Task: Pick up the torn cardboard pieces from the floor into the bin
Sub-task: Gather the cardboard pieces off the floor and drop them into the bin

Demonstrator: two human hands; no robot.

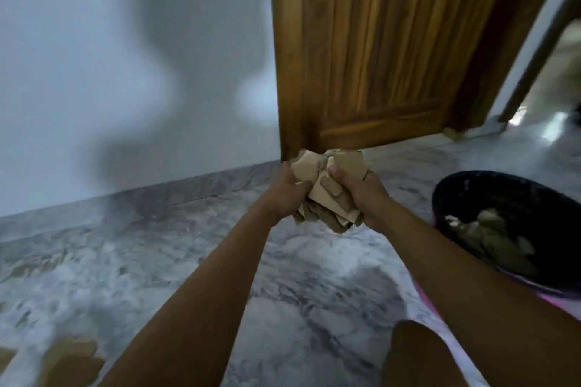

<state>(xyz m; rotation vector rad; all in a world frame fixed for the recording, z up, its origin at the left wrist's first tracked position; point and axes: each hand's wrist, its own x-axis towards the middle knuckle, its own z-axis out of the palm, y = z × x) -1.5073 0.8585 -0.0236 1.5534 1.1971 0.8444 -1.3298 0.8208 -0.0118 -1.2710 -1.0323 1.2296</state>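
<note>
Torn cardboard scraps [70, 361] lay on the grey marble floor [298, 276] at lower left. Mid-frame, the left hand [287, 190] and right hand [361, 198] clutched a cardboard wad [327, 188] between them, left of the black bin [503, 195]. Behind stood a white wall [110, 56] and a wooden door [377, 41].

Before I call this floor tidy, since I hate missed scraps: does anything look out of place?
Yes. Brown cardboard scraps lie on the floor at lower left, away from the bin. The left hand and right hand grip a cardboard bundle, not yet binned.
</note>
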